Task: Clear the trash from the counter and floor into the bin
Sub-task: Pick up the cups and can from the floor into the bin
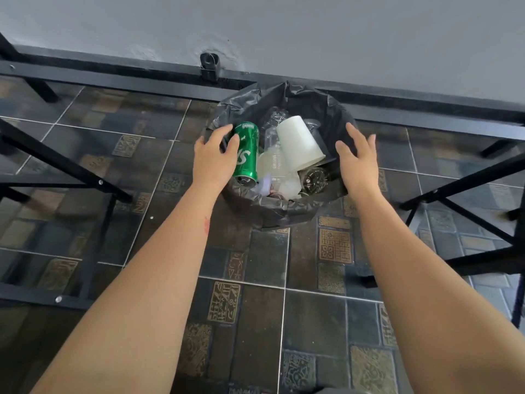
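1 green can (246, 155), 1 white cup (298, 143) in bin (272, 211); L hand (211, 159), R hand (356, 162) spread, empty.

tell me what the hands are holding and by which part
Nothing is held: the left hand is open beside the green can, the right hand open over the bin.

The black-lined bin (284, 213) stands on the tiled floor (261, 314). Inside lie a green can (247, 157), a tilted white cup (298, 142) and clear plastic bottles (272, 146).

Green can (246, 153), white cup (299, 143), black bin liner (284, 209), patterned dark floor tiles (255, 308).
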